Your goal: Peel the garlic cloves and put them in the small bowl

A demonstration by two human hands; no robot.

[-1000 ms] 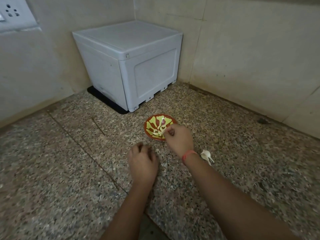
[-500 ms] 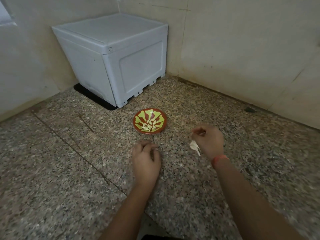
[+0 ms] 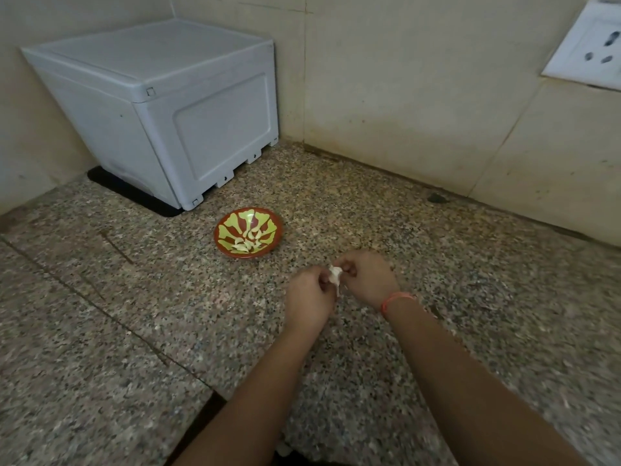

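A small red and green bowl [image 3: 249, 232] stands on the speckled stone counter with several peeled garlic cloves [image 3: 247, 243] in it. In front of it and to the right, my two hands meet around a white piece of garlic [image 3: 335, 275] with papery skin. My left hand [image 3: 311, 297] pinches it from the left, my right hand [image 3: 368, 278] pinches it from the right. A red band circles my right wrist. Both hands hover just above the counter, apart from the bowl.
A grey-white plastic box [image 3: 161, 105] stands on a black mat in the back left corner. Tiled walls close off the back and right, with a white socket [image 3: 588, 45] at the upper right. A dark seam [image 3: 100, 304] crosses the counter at the left.
My right hand left the bowl, picked up the white garlic piece from the counter on the right, and brought it to my left hand. Both hands now hold it together.
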